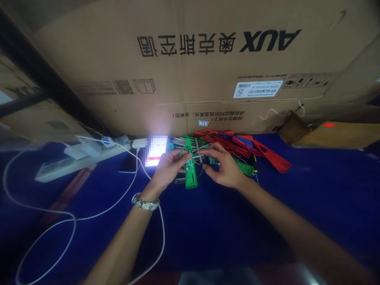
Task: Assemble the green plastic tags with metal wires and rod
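From my remote seat I see the left hand (166,168) pinching a green plastic piece (190,179) over the blue table (208,229), between both hands, while a thin white strand (194,158) runs across it towards the right hand (227,168), whose fingers are bent, though it's too blurred for me to tell whether they grip anything. I'd judge this piece partway worked, with red pieces (276,160) and another green piece (245,168) lying unheld nearby, finished or not.
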`<state>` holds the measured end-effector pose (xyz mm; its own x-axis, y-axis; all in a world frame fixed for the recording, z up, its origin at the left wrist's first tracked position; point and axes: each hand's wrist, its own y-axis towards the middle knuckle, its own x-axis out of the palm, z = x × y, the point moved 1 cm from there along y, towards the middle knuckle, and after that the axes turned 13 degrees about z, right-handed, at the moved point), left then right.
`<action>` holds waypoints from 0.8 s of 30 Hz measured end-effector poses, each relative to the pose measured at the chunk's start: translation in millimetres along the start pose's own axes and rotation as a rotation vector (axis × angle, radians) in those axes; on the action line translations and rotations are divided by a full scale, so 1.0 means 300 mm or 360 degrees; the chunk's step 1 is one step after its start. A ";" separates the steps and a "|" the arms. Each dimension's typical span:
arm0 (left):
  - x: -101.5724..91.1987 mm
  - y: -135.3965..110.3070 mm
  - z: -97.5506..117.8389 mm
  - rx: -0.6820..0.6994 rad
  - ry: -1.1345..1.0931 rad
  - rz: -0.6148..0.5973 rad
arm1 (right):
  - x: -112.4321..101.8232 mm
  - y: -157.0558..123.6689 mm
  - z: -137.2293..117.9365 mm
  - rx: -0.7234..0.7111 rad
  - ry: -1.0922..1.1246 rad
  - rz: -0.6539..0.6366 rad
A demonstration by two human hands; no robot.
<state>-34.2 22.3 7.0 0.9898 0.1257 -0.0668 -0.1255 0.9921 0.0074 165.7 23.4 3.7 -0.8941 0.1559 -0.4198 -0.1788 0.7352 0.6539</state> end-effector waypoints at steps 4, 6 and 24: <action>-0.009 0.004 0.002 0.0124 0.0110 0.0067 | 0.012 0.001 -0.002 -0.0244 -0.0372 -0.0021; -0.012 0.004 0.003 0.0161 0.0138 0.0073 | 0.026 0.004 0.006 -0.0249 -0.0368 -0.0096; -0.024 -0.003 0.037 -0.0038 -0.0257 0.0034 | -0.001 0.104 -0.004 -0.0423 -0.0022 -0.0195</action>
<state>-40.4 20.6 18.6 0.9846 0.1470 0.0942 -0.1461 0.9891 -0.0167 159.8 45.6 25.1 -0.8539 0.0869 -0.5131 -0.3880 0.5509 0.7389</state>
